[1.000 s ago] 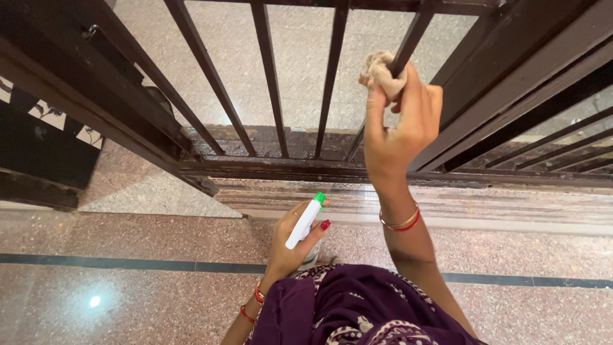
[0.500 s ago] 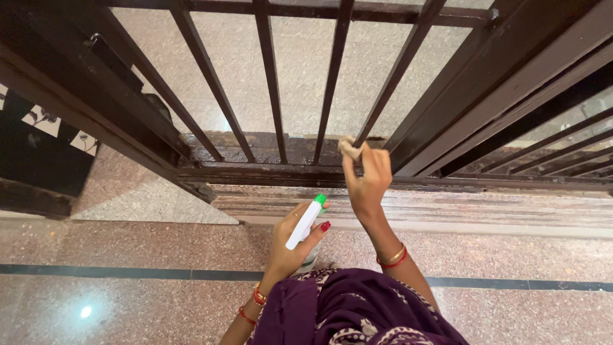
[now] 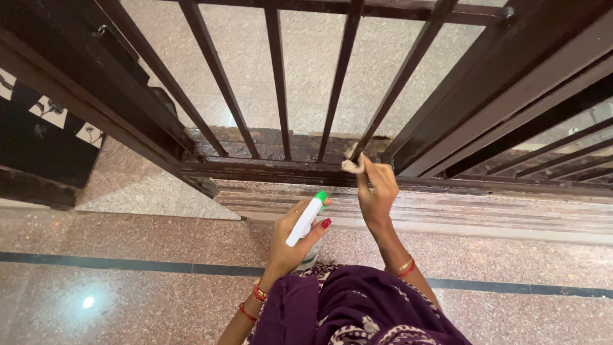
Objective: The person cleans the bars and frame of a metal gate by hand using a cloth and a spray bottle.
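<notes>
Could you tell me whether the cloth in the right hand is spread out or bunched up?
Bunched up: the cloth shows as a small wad at the right hand's fingertips.

**Cloth at the foot of a gate bar, spray bottle in the other hand**

So the right hand [image 3: 377, 186] has a small beige cloth [image 3: 352, 163] pinched against the bottom of a dark metal gate bar [image 3: 399, 80], right where it meets the gate's bottom rail [image 3: 268, 169]. The left hand [image 3: 294, 239] is nearer, wrapped around a white spray bottle [image 3: 305, 220] with a green nozzle, above the speckled pink floor [image 3: 128, 255].
</notes>
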